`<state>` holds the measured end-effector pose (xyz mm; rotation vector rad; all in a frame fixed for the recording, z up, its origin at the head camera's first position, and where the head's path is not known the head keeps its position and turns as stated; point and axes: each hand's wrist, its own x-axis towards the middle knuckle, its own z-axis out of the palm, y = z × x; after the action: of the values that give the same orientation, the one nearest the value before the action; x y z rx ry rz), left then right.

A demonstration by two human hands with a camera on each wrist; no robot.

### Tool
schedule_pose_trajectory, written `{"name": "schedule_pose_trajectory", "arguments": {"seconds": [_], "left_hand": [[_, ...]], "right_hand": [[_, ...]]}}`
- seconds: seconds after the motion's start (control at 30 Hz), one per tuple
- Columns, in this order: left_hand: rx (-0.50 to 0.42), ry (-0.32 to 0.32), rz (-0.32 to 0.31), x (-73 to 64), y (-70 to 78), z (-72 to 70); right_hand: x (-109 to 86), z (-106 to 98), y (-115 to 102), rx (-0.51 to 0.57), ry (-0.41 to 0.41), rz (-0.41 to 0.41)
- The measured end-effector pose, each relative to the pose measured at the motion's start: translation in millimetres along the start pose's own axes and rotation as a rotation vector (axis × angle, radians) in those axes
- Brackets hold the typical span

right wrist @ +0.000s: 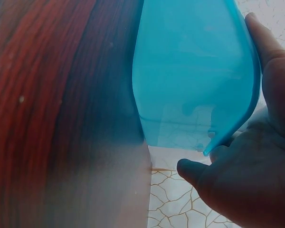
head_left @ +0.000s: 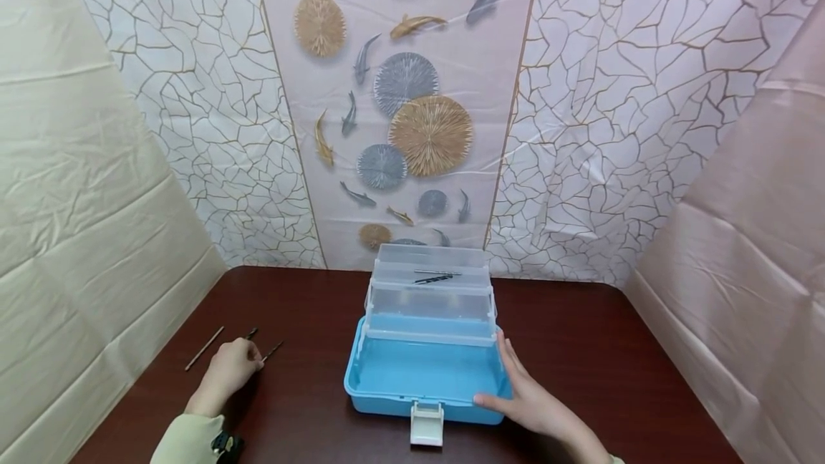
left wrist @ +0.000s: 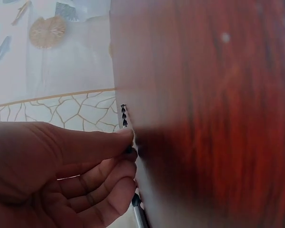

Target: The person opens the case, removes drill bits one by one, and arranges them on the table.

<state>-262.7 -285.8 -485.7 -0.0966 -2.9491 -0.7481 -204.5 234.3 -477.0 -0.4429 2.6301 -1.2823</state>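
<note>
Left hand (head_left: 230, 366): your thumb and forefinger are pinching, other fingers lying curled.
Left wrist (head_left: 208, 401): yours is pointing forward.
Right hand (head_left: 531, 403): you are holding thumb apart from extended fingers.
Right wrist (head_left: 576, 435): yours is slanting inward.

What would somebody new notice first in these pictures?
Probably the blue toolbox, open on the dark red table, translucent trays raised at its back, the right hand at its right side. Behind hangs a fish-patterned backdrop; at left, the left hand pinches a drill bit.
</note>
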Motion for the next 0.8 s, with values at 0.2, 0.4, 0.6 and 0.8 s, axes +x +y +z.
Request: {"name": "schedule_pose_trajectory", "arguments": {"seconds": [0.2,0.4,0.6,0.8], "left_hand": [[0.014,-0.006,-0.004,1.4,1.3,-1.4],[0.028,-0.005,-0.006,3.7,-0.3,-2.1],[0.039,0.003,-0.004,1.9,-2.5,-2.9],[0.055,0.014,-0.001,2.8,-3.3,-5.4]], "right_hand": [[0.7,-1.3,-0.6,0.007,-0.009,0.01],[1.8,-2.0,-1.2,0.017,-0.01,0.012],[0.4,-0.4,-0.6,0.004,-0.007,0.004],[0.4,-1.3,-0.5,0.003,-0.006,0.004]]}}
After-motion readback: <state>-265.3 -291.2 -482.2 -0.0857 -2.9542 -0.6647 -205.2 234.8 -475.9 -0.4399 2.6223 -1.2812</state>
